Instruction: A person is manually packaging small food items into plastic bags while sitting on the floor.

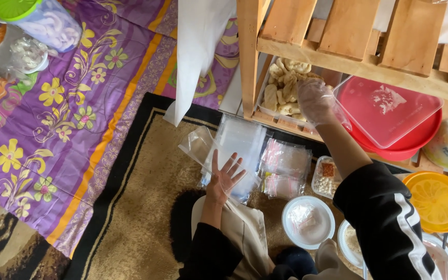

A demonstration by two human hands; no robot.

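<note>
Two hands work apart: the gloved right hand (pixel 315 101) closes on light, crumbly crackers (pixel 286 85) in the shelf tray, while the left hand (pixel 224 176), fingers spread, rests on thin, slippery plastic bags (pixel 242 140).

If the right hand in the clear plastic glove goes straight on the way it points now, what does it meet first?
Probably the pale dumpling-shaped pieces in the tray on the wooden shelf; the gloved right hand already looks almost on them, though depth is unclear.

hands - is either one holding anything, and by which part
The left hand is spread open over the stack of clear plastic bags, gripping nothing. The gloved right hand reaches to the tray of dumplings; whether it grips one cannot be told.
</note>
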